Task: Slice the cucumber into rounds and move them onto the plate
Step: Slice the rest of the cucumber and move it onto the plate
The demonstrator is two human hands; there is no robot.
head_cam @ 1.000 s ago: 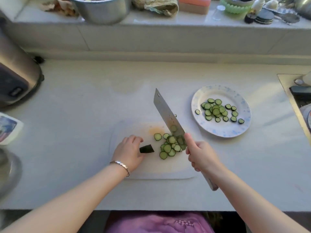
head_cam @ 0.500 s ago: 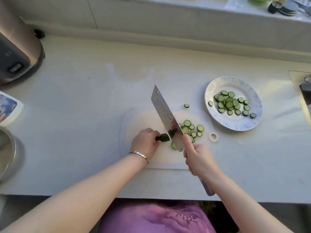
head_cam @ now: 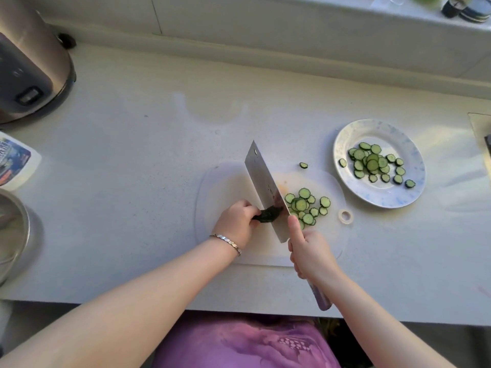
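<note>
A short dark green cucumber end lies on the white cutting board. My left hand pins it down from the left. My right hand grips the handle of a wide cleaver, forefinger along the blade, and the blade rests against the cucumber's right end. Several cut rounds lie in a loose pile on the board right of the blade. One round sits on the counter just beyond the board. The blue-speckled plate at the right holds several rounds.
A steel appliance stands at the far left, a printed packet and a metal bowl below it. The board's hanging hole points right. A sink edge shows at the far right; small jars stand on the back ledge.
The cleaver has come down from the sliced pile onto the cucumber end, and my left hand has closed tighter on the piece. The camera has tilted down and left.
</note>
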